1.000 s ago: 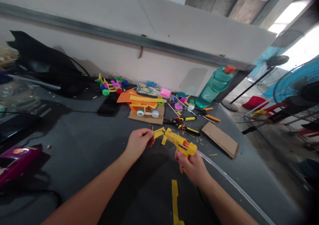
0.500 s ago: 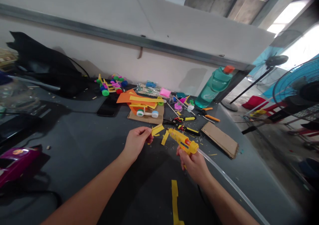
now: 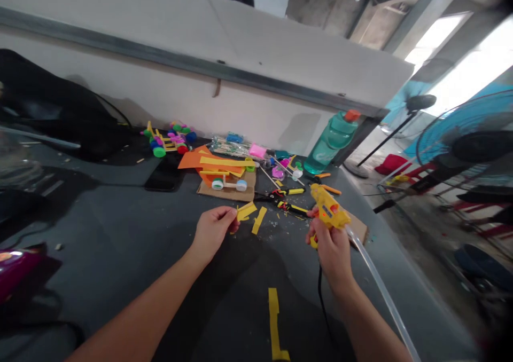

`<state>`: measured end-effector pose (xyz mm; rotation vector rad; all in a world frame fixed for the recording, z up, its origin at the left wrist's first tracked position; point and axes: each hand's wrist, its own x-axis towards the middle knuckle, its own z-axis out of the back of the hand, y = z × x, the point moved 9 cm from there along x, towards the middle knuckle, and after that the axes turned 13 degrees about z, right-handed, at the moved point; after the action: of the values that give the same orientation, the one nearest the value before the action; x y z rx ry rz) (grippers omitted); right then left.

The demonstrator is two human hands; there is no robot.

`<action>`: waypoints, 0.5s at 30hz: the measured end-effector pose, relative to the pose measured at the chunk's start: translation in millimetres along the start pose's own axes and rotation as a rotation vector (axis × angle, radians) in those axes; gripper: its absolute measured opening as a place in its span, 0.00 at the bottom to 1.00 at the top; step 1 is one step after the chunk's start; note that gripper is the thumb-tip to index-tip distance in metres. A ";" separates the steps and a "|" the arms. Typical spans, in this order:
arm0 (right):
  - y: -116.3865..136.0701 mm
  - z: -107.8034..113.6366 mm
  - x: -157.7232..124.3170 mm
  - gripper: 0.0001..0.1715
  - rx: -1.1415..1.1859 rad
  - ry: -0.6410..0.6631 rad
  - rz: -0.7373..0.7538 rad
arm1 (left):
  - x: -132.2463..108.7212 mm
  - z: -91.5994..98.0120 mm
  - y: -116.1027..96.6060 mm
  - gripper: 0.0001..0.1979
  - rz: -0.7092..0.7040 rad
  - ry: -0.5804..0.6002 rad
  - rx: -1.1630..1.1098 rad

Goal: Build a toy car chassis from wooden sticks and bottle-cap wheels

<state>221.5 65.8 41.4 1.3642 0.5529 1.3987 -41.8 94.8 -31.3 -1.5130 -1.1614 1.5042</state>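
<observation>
My left hand [image 3: 211,232] pinches a yellow foam strip [image 3: 247,211] at its fingertips, just above the dark table top [image 3: 120,276]. A second yellow strip [image 3: 259,220] lies on the table to its right, among small crumbs. My right hand [image 3: 329,250] grips a yellow hot glue gun [image 3: 326,207], its nose pointing up and away. A long transparent tube [image 3: 380,292] runs from the gun's rear toward the lower right. The hands stand apart, and the gun touches neither strip.
Beyond the hands lie a cardboard piece with orange foam and a bottle-cap-wheeled model [image 3: 226,184], pliers [image 3: 280,195] and a multicoloured wheeled model [image 3: 166,144]. A teal bottle [image 3: 331,144] stands at the wall. A black phone [image 3: 164,174] and a purple car body [image 3: 16,271] lie nearby.
The glue gun and my right hand have moved right, away from the yellow strips. The gun now points further upward. My view has shifted slightly, and my left hand stays near the strip.
</observation>
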 end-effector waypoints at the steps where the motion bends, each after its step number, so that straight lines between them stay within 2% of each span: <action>1: 2.0 12.7 5.4 0.17 -0.030 -0.053 0.014 | 0.4 0.9 -0.5 0.12 -0.010 -0.006 0.006; 4: -4.6 54.7 17.3 0.19 -0.243 -0.133 0.025 | 1.1 5.9 -2.0 0.12 -0.037 -0.042 -0.002; 7: -23.2 86.8 23.8 0.20 -0.693 -0.051 0.039 | 0.0 7.1 -4.9 0.11 -0.071 -0.047 0.021; 10: -55.3 92.9 25.7 0.20 -1.138 0.200 0.032 | -3.2 2.1 -8.0 0.12 -0.102 -0.011 0.075; 15: -96.0 95.7 23.6 0.18 -1.246 0.347 -0.019 | -11.9 -10.5 -12.2 0.13 -0.123 0.066 0.138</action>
<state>347.6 87.3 -9.3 0.1163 -0.1436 1.5230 -32.0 89.3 -14.8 -1.3633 -1.0700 1.4118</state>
